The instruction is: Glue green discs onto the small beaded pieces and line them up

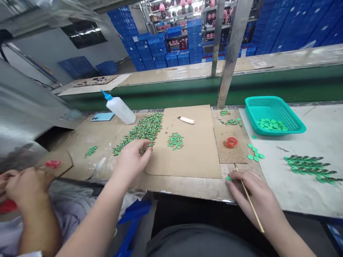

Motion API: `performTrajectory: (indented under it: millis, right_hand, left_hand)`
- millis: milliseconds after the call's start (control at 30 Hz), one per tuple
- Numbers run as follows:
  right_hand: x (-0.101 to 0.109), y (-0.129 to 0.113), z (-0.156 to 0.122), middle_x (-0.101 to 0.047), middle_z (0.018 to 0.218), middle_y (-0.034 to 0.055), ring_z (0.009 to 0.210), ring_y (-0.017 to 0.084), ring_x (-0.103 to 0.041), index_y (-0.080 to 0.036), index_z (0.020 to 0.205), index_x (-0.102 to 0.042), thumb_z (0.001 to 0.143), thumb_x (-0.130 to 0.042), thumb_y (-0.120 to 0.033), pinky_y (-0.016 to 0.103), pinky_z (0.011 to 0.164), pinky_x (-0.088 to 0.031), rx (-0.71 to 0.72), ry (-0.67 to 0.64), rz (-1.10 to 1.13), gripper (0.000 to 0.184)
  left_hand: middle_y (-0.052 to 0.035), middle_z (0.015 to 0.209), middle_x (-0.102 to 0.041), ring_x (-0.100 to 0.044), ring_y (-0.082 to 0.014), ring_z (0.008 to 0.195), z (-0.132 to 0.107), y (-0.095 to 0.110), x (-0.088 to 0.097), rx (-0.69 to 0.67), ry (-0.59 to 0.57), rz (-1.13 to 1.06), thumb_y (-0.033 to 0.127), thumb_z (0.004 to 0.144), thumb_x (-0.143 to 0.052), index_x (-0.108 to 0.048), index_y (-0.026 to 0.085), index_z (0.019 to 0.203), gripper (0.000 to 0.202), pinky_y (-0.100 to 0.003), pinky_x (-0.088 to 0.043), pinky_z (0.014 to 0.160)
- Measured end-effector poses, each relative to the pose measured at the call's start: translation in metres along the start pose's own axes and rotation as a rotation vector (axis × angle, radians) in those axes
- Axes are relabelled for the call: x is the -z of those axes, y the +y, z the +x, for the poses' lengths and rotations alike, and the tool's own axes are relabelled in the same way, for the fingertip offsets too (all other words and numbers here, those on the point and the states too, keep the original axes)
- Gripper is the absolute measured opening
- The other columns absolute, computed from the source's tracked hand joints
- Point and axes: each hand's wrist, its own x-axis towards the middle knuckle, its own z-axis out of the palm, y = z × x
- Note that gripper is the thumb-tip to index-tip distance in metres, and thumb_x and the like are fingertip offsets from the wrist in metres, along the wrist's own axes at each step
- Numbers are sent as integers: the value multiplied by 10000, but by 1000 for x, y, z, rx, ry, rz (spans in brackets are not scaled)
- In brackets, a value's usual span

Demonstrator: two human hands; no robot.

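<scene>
My left hand (132, 157) reaches to the edge of a large pile of small green-and-brown pieces (142, 128), thumb and forefinger pinched around one small piece (150, 145). A smaller heap of such pieces (175, 141) lies to its right on the cardboard sheet (195, 153). My right hand (254, 189), at the table's front edge, is closed on a thin wooden brush (250, 201) slanting across the fingers, and a green disc (229, 178) shows at its thumb and fingertip. Just beyond it, a small red cap (230, 142) sits on a brown board (233, 156).
A teal basket (301, 128) holds green discs; loose discs (255, 151) lie beside it. Rows of green pieces with dark tops (308, 166) are at right. A craft knife (186, 120), glue bottle (122, 110) and phone (102, 116) lie farther back. Another person's hands (25, 184) are at left.
</scene>
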Motion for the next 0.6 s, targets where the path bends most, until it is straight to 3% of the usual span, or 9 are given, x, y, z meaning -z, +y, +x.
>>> performTrajectory:
  millis: [100,267,433,600]
  right_hand:
    - [0,0,-2,-880,1086,62,969,274,-891,-268,1218,-710,1193,-717,-283,423,862,-727,-38,41,6,30]
    - [-4,2,-4,-894,1087,59,964,270,-904,-277,1196,-733,1193,-710,-279,421,853,-734,-63,69,25,22]
    - [-2,-2,-1,-901,1062,52,951,272,-911,-282,1177,-743,1175,-715,-249,422,835,-738,-80,95,49,44]
    - [0,-3,0,-908,1048,57,915,275,-910,-284,1144,-766,1167,-722,-252,418,816,-735,-115,103,98,59]
  left_hand:
    - [-81,1214,-848,-808,-280,1176,37,-21,-1,55,-210,104,431,1108,-771,-845,228,1227,247,-485,-676,1114]
    - [-113,1461,-794,-792,-279,1278,62,-19,-7,117,-444,190,527,1138,-816,-782,221,1408,409,-522,-709,1117]
    - [-102,1422,-804,-800,-270,1235,66,-27,1,201,-491,124,519,1140,-815,-788,216,1388,393,-491,-720,1075]
    - [-50,1124,-835,-807,-220,990,76,-42,19,288,-393,-52,585,1124,-813,-806,169,1177,419,-416,-710,923]
